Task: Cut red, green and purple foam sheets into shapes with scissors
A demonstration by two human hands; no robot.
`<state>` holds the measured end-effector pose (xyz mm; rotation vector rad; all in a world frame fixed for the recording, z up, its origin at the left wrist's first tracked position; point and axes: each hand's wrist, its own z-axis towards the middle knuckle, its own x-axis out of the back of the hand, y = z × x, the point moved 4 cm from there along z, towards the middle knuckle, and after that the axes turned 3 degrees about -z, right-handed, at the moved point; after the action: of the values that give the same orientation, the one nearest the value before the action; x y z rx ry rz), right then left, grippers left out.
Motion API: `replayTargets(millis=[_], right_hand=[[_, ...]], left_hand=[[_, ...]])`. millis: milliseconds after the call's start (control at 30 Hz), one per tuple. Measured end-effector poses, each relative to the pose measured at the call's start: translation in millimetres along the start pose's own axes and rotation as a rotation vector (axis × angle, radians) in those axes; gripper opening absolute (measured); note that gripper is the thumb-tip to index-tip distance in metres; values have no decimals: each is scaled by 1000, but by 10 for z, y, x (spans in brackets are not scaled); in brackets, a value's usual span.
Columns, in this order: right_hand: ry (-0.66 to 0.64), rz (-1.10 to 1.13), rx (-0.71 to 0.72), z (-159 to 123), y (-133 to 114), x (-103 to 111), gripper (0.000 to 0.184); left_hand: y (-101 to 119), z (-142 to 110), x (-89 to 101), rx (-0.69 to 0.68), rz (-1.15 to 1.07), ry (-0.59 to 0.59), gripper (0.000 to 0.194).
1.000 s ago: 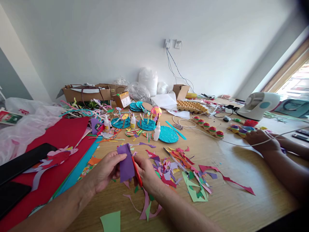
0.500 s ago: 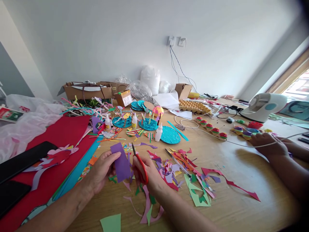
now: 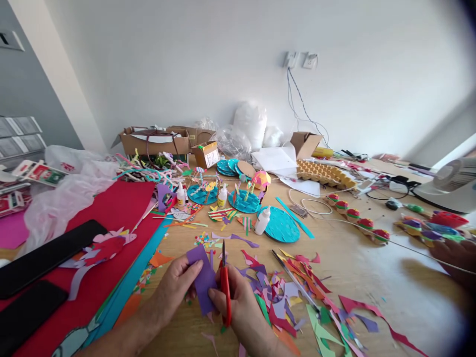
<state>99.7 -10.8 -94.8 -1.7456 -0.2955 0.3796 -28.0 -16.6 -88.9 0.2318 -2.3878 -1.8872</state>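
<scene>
A purple paper rectangle (image 3: 203, 277) is pinched by its left edge between the thumb and fingers of my left hand (image 3: 182, 280). Red-handled scissors (image 3: 225, 292) are in my right hand (image 3: 243, 302), blades pointing away from me and looking closed. My right thumb touches the lower right edge of the purple paper. Many coloured paper scraps (image 3: 277, 295) lie just right of my right hand, with a pen (image 3: 293, 280) across them. A white glue bottle (image 3: 263, 221) stands farther off, beside a blue disc (image 3: 280, 225).
Red paper sheets (image 3: 122, 203) with two black phones (image 3: 55, 248) lie on the left. Decorated blue discs (image 3: 243, 202) and a yellow egg carton (image 3: 323, 173) stand farther back. A white cable (image 3: 409, 245) crosses the right side, near another person's hand (image 3: 455, 258) and a white fan (image 3: 449, 186).
The view has turned left. My right thumb has come onto the purple paper, and the scissors have tilted more upright. The other person's arm has mostly left the view.
</scene>
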Motion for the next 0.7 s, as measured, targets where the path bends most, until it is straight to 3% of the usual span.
replayTargets(millis=[167,400,500,600,700], right_hand=[[44,-64,16,39,30,53,20],[95,-115,98,57,-49,91,20],[126,-200,134,69,-49,160,17],[135,-288,167,91,-8,227,14],[135,-316,178,115,28,261,15]], left_hand=[[69,-35,11,-2,-7,1,31],[-6,-45,-98,2,157,-147,19],[-74,0,-133,-104,211,-202,14],[-95,36,-118,-176,266,-188,14],[-95,57,-86,-150,316,-125,17]])
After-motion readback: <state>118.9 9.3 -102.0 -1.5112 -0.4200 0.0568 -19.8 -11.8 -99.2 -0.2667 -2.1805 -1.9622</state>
